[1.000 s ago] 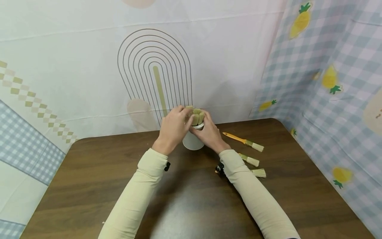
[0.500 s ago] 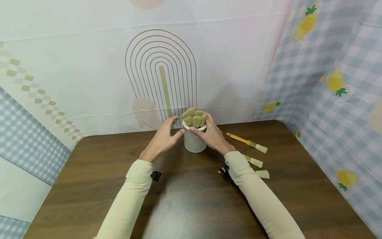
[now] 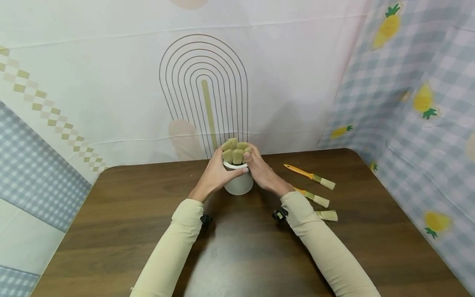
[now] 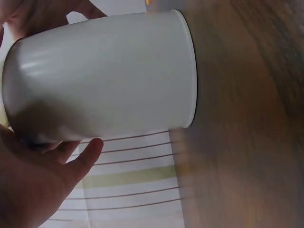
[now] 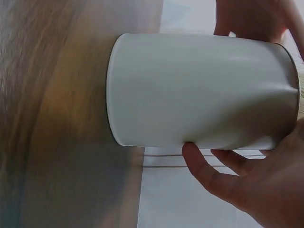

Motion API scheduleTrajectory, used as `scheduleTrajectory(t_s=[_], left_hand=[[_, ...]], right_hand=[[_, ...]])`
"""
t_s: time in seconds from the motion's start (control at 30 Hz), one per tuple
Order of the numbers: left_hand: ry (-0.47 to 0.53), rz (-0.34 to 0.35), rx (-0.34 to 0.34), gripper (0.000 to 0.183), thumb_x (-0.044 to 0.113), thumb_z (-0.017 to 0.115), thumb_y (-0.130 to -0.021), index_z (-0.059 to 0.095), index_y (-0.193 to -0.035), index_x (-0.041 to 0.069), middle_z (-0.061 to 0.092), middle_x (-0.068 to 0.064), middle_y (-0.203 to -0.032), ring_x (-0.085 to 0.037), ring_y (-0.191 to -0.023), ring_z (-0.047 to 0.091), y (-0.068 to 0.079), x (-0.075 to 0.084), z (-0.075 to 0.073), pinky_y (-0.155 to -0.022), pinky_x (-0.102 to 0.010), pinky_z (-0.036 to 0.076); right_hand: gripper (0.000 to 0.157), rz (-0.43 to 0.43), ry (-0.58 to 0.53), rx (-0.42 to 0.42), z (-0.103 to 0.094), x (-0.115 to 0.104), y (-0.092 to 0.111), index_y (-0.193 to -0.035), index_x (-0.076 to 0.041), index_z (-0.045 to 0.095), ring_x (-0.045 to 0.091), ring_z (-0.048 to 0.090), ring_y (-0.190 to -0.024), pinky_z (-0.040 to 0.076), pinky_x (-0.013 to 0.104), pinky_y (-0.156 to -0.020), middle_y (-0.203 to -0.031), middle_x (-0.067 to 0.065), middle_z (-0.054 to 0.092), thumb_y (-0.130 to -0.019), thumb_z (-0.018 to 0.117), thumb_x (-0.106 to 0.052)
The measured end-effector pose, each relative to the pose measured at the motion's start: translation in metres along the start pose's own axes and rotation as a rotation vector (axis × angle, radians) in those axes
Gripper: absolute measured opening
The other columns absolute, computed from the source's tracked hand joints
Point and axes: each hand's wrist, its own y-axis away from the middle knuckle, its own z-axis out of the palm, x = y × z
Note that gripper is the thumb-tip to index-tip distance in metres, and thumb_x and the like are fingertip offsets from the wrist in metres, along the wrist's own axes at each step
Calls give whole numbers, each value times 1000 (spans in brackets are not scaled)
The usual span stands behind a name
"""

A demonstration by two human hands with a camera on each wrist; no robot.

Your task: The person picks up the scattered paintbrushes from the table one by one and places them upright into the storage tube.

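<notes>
A white cylindrical canister (image 3: pixel 238 185) stands upright near the table's back edge. Several paintbrushes (image 3: pixel 237 156) poke out of its top, bristles up. My left hand (image 3: pixel 214 173) grips the canister near its rim from the left, thumb across the front. From the right, my right hand (image 3: pixel 264 173) holds the upper side, with its thumb against the bristles in the head view. Both wrist views show the smooth canister wall (image 4: pixel 109 76), sideways in the frame, with fingers along it. The brush handles are hidden inside.
Right of the canister lie three loose paintbrushes: one orange-handled brush (image 3: pixel 309 176) at the back, a middle brush (image 3: pixel 313 198), and a front brush (image 3: pixel 327 215) partly behind my right sleeve. A patterned cloth (image 3: pixel 282 82) hangs behind the brown wooden table (image 3: pixel 130 206).
My left hand left the bristles, opened out to the left, then came back onto the canister. My right thumb rose from the rim to the bristles. The canister shifted slightly left and nearer.
</notes>
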Motion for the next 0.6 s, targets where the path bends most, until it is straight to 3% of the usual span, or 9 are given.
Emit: scheduleTrajectory(t_s=[0.17,0.27,0.47,0.6], left_hand=[[13,9,43,99,49,91,-76,43,-158,22,55,-8,-141,-22,-122,58,-1,-3,2,-106,-46,48],[23,9,79,94,46,91,-75,47,-156,23,57,-7,-139,-23,-120,58,1,-5,1,-104,-47,48],[5,23,102,91,45,91,-75,49,-154,25,58,-6,-141,-22,-123,58,1,-5,4,-105,-46,47],[-4,29,100,91,45,91,-75,50,-154,25,59,-5,-140,-21,-123,59,-1,-2,10,-105,-46,47]], right_hand=[[120,-6,-22,-14,5,-5,2,-168,-20,20,42,38,-149,29,68,-118,-172,7,17,-78,9,-99],[118,-24,-9,-27,8,-6,2,-168,-20,21,41,33,-152,29,66,-120,-173,7,15,-80,10,-97],[103,-57,16,-33,3,0,8,-169,-21,21,36,24,-157,28,62,-123,-174,8,12,-91,15,-86],[91,-29,50,12,-16,8,19,-168,-12,24,38,26,-157,27,60,-124,-172,15,23,-103,26,-75]])
